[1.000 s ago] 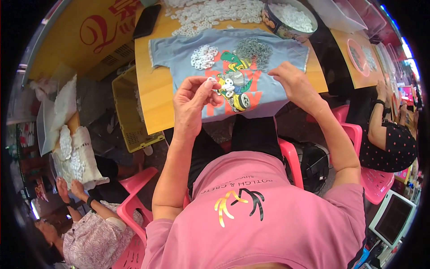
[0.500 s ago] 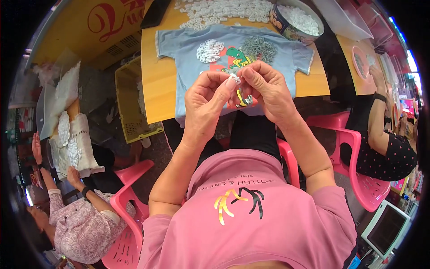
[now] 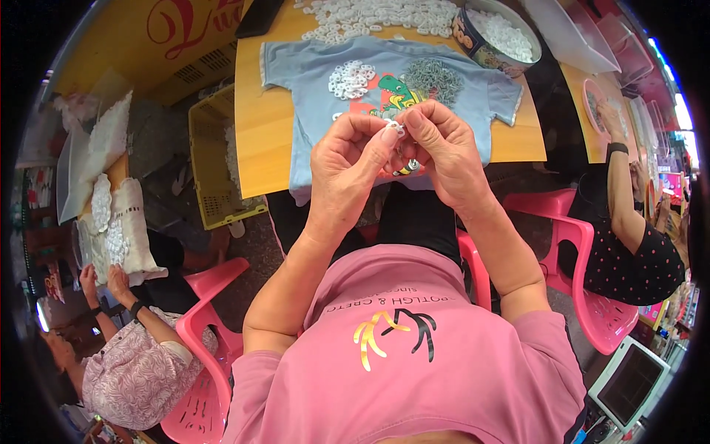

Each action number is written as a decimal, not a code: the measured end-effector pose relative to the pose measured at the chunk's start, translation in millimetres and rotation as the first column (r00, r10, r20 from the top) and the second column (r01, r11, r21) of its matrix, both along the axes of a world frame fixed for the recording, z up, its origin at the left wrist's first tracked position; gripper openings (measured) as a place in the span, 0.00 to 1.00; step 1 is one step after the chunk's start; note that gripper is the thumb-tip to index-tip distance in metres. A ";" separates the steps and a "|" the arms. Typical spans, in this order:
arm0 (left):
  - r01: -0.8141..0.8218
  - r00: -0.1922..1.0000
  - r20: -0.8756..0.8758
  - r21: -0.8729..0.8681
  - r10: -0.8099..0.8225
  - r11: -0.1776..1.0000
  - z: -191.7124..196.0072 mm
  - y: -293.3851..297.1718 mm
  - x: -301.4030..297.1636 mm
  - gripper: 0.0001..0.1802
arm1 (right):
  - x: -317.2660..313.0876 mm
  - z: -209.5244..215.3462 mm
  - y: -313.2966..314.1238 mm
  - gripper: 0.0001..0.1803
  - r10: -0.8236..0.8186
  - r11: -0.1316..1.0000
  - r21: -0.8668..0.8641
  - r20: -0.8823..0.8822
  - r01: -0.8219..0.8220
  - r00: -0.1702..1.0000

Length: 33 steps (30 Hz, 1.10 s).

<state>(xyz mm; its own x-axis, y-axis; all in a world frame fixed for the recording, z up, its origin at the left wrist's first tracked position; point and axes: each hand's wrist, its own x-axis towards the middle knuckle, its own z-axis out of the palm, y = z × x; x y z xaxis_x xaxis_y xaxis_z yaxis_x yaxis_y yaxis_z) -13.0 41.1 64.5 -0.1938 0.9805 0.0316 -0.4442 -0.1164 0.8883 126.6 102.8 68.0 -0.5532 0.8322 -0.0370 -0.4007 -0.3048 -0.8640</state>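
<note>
A small white plastic piece (image 3: 396, 127) is pinched in the fingertips of my left hand (image 3: 353, 152), above the near part of a light blue child's T-shirt (image 3: 310, 111). My right hand (image 3: 441, 148) meets it there, thumb and forefinger pressed together; whatever those fingers hold is too small to make out. On the shirt, just beyond my hands, lie a pile of white oval plastic pieces (image 3: 351, 79) and, to its right, a heap of small grey metal parts (image 3: 433, 81). The shirt's printed dinosaur shows between them.
Many more white pieces (image 3: 381, 16) cover the far side of the wooden table (image 3: 259, 166), beside a round tin (image 3: 503, 33) full of them. A dark flat object (image 3: 259, 16) lies far left. A yellow crate (image 3: 214, 200) stands left below. Co-workers sit left and right on pink chairs (image 3: 603, 314).
My hands stay together over the shirt, with the fingers shifted slightly around the white piece. The left co-worker's raised hand has come down to the white pieces at that person's table.
</note>
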 end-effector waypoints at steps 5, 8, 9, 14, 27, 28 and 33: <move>-0.010 0.999 -0.037 0.010 0.011 1.000 -0.3 -0.3 0.1 0.07 | -1.3 2.2 -1.4 0.09 -0.037 0.990 0.136 0.055 0.029 0.998; -0.048 0.994 -0.100 0.021 0.050 0.999 -4.2 -1.0 0.0 0.07 | -0.5 4.2 -1.9 0.07 -0.119 0.949 0.310 0.175 0.060 0.977; -0.047 0.994 -0.101 0.021 0.049 0.999 -3.5 -1.2 1.0 0.07 | 0.4 3.7 -1.3 0.07 -0.120 0.949 0.310 0.174 0.061 0.977; -0.111 0.987 -0.113 0.024 0.113 0.994 0.4 -2.0 10.1 0.07 | -3.9 -2.6 -4.4 0.06 -0.272 0.848 0.511 0.188 0.143 0.944; 0.069 0.998 0.012 -0.130 -0.068 0.989 -16.2 14.2 -22.1 0.09 | 0.5 -8.2 19.1 0.09 -0.097 0.957 0.291 0.332 -0.004 0.938; 0.069 0.998 0.023 -0.130 -0.066 0.989 -15.2 13.6 -22.3 0.09 | 1.8 -9.3 19.9 0.09 -0.155 0.901 0.434 0.353 -0.015 0.923; 0.096 0.994 -0.033 -0.113 -0.100 0.989 -10.4 8.6 -23.2 0.09 | 11.1 -3.2 31.9 0.07 -0.371 0.422 0.867 0.433 -0.267 0.821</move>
